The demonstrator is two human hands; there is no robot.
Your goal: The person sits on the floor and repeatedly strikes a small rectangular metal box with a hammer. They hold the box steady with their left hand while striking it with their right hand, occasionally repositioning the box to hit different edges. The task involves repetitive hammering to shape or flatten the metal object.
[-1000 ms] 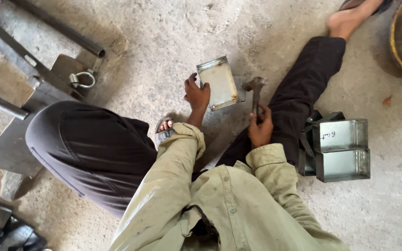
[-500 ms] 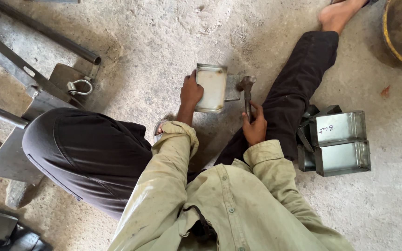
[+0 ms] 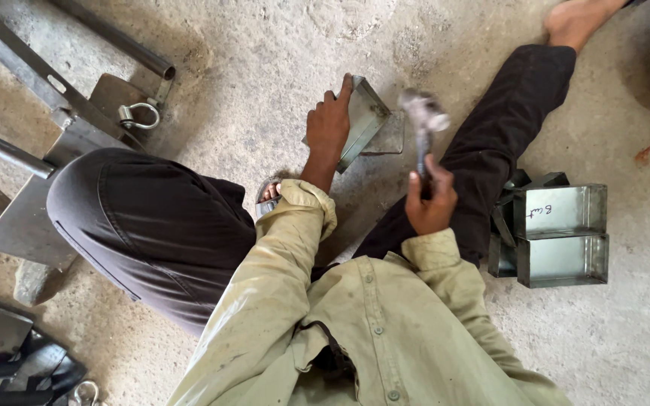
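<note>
While we sit on the concrete floor, our left hand clamps a shallow rectangular sheet-metal tray, tilted on edge between our legs. Our right hand is closed around the handle of a blurred steel hammer, raised just beside the tray. Finished grey metal boxes lie near our right leg.

A stained pale olive button-up shirt with long sleeves ends in turned cuffs just behind the bare left hand and right hand. Loose black trousers, bare foot.
</note>
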